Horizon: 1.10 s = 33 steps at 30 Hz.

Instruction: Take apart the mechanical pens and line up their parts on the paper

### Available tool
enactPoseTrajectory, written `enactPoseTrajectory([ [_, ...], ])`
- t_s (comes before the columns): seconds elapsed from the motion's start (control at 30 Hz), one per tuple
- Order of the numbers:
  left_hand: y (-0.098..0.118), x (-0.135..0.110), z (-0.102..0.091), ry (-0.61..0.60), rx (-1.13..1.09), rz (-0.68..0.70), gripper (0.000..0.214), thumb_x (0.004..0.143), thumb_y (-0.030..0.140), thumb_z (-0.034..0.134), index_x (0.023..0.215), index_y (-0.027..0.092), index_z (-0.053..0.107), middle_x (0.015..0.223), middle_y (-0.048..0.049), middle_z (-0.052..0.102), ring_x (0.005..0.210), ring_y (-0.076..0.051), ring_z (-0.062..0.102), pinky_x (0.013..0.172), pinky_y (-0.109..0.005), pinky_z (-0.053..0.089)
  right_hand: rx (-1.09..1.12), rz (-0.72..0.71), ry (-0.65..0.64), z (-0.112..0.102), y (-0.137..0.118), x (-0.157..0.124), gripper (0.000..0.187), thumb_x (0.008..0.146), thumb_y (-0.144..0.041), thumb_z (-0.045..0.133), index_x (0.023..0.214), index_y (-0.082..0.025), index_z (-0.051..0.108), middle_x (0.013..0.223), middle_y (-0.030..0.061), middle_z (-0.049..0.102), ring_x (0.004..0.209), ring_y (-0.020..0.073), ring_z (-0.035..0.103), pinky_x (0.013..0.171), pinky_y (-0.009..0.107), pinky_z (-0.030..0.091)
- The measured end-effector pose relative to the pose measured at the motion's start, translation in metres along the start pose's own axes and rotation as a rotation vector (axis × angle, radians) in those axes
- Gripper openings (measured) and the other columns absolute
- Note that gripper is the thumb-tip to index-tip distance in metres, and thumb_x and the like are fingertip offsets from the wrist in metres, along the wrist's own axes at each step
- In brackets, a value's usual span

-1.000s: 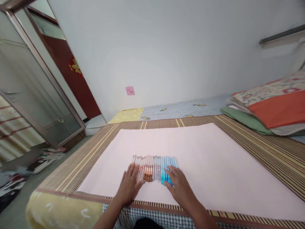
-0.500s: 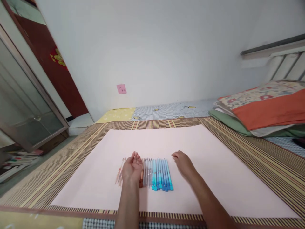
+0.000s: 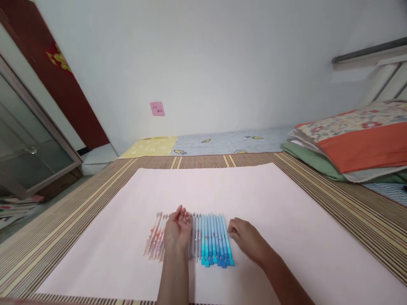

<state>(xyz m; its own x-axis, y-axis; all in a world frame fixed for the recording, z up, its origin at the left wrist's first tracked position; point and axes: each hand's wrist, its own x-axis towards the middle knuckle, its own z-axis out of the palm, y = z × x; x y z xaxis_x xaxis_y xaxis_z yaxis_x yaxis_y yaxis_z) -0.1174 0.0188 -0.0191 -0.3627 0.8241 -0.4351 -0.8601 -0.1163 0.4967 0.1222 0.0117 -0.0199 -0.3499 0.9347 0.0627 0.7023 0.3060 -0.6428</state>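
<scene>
On the bed a pink sheet bore pens; the left hand stood edgewise among them, fingers together, the right hand loosely curled beside.

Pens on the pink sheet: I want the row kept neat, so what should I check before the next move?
1. Pens all lying flat on the pink sheet: ok.
2. Blue pens packed parallel: ok.
3. Orange-pink pens parallel: not ok, slightly splayed.
4. Left hand open, edge-on between the two groups: ok.
5. Right hand touching the blue pens' outer edge: cannot tell.
</scene>
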Motion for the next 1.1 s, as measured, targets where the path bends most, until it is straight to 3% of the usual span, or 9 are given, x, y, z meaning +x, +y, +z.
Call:
enactPoseTrajectory([
  [0.2,0.019,0.0,0.005,-0.026,-0.024,-0.005,0.017,0.081,0.002,0.052,0.084,0.014,0.064,0.074,-0.0039,0.06,0.06,-0.009,0.059,0.054,-0.019,0.049,-0.005,0.002,0.077,-0.011,0.002,0.0,0.02,0.088,-0.014,0.042,0.072,-0.022,0.049,0.078,0.0005,0.059,0.068,0.0158,0.054,0.063,0.028,0.037],
  [0.47,0.041,-0.003,-0.001,-0.024,-0.041,0.014,0.017,0.08,0.003,0.051,0.086,0.014,0.063,0.074,-0.0035,0.058,0.06,-0.01,0.056,0.051,-0.019,0.047,0.06,0.132,-0.144,-0.016,-0.023,-0.029,0.017,0.077,-0.022,0.061,0.066,-0.022,0.048,0.069,-0.0019,0.059,0.065,0.0148,0.053,0.057,0.026,0.03],
  [0.57,0.044,-0.007,-0.001,-0.014,-0.065,0.014,0.018,0.08,0.002,0.049,0.087,0.014,0.062,0.075,-0.0031,0.058,0.059,-0.009,0.056,0.051,-0.019,0.046,0.063,0.19,-0.173,-0.007,-0.027,-0.042,0.022,0.073,-0.025,0.067,0.067,-0.022,0.047,0.07,-0.0024,0.059,0.066,0.0148,0.053,0.056,0.026,0.028],
  [0.7,0.044,-0.011,0.001,0.005,-0.1,0.0,0.019,0.08,0.001,0.049,0.09,0.012,0.061,0.075,-0.0034,0.058,0.058,-0.009,0.056,0.05,-0.018,0.046,0.035,0.209,-0.145,0.002,-0.023,-0.044,0.016,0.079,-0.025,0.063,0.07,-0.022,0.049,0.072,-0.0013,0.06,0.069,0.0157,0.053,0.06,0.027,0.029],
  [0.93,0.043,-0.016,0.007,0.029,-0.132,-0.015,0.018,0.082,0.0,0.047,0.089,0.01,0.06,0.074,-0.0034,0.057,0.057,-0.01,0.054,0.048,-0.018,0.044,-0.033,0.234,-0.172,-0.002,-0.027,-0.042,0.012,0.079,-0.013,0.052,0.072,-0.022,0.048,0.075,0.0004,0.059,0.071,0.0164,0.052,0.061,0.028,0.028],
  [1.1,0.043,-0.016,0.008,0.033,-0.14,-0.025,0.017,0.084,0.0,0.047,0.089,0.01,0.06,0.074,-0.0035,0.057,0.057,-0.01,0.055,0.048,-0.018,0.044,0.031,0.262,-0.189,-0.005,-0.029,-0.044,0.022,0.071,-0.023,0.066,0.073,-0.023,0.044,0.072,-0.0017,0.056,0.07,0.0166,0.05,0.06,0.027,0.028],
])
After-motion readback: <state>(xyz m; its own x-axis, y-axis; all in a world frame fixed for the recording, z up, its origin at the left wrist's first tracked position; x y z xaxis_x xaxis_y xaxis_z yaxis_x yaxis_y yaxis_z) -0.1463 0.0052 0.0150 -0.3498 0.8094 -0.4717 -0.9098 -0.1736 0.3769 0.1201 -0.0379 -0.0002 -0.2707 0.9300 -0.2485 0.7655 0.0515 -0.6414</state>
